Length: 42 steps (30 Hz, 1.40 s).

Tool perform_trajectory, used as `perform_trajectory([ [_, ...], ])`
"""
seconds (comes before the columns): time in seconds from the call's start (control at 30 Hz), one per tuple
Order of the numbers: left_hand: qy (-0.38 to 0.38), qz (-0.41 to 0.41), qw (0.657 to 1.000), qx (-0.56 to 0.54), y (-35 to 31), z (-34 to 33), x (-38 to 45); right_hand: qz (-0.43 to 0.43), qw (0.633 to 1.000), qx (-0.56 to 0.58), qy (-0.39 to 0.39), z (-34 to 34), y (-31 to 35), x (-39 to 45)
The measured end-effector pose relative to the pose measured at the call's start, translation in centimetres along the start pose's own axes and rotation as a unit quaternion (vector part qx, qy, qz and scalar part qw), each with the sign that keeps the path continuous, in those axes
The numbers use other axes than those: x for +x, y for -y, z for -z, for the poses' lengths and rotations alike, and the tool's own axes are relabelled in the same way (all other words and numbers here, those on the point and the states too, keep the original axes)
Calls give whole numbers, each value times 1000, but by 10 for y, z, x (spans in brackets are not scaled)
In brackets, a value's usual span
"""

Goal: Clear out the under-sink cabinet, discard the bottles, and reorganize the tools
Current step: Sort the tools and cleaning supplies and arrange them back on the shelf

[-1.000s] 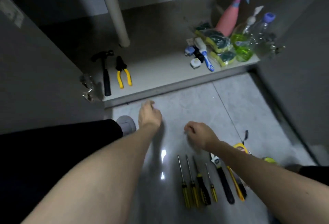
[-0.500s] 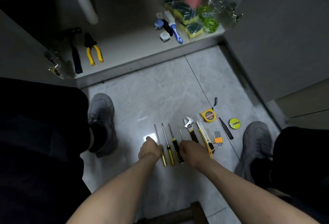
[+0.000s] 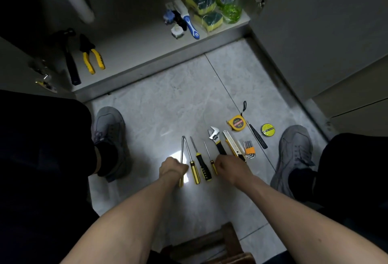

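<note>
The floor (image 3: 172, 104) is glossy, marbled grey tile — it mirrors a bright glare beside the screwdrivers (image 3: 195, 165), whose shafts are bare metal and whose handles look like shiny yellow plastic. The wrench (image 3: 214, 135) has a polished metal head. The shoes (image 3: 109, 129) look like matt grey cloth. The sponges (image 3: 201, 3) sit in crinkled clear wrap — the bottles (image 3: 230, 5) are transparent plastic.

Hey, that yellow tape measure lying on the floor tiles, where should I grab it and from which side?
Grip the tape measure across its yellow case, probably from above with the right hand, thumb and fingers on opposite edges. It lies flat, label up, so the edges are exposed. Come from the wrench side; the black tool lies close on the other side, and the strap trails away.
</note>
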<state>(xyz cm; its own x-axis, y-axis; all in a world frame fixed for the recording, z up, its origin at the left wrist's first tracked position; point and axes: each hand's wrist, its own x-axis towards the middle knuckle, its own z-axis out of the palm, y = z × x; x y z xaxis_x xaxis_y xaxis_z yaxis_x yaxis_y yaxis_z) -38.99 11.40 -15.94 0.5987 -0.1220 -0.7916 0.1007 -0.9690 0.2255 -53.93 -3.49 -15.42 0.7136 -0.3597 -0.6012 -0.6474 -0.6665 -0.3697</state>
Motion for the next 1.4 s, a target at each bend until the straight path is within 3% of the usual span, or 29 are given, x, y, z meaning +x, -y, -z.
perform_trajectory([
  [0.3,-70,43,988,-131,26,17,-1,111,988,-102,-5,-20,53,32],
  [0.5,-85,67,975,-194,36,35,8,73,988,-138,-1,-45,84,45],
  [0.73,-133,20,982,-133,0,103,34,3,999,-2,-32,-39,105,59],
  [1.07,-229,-113,959,-125,-117,284,90,9,963,225,-147,66,149,115],
  [1.2,-275,-100,952,-93,-142,337,129,65,960,225,-155,116,167,153],
  [1.4,-308,-88,947,14,-145,354,178,115,969,156,-152,182,218,225],
])
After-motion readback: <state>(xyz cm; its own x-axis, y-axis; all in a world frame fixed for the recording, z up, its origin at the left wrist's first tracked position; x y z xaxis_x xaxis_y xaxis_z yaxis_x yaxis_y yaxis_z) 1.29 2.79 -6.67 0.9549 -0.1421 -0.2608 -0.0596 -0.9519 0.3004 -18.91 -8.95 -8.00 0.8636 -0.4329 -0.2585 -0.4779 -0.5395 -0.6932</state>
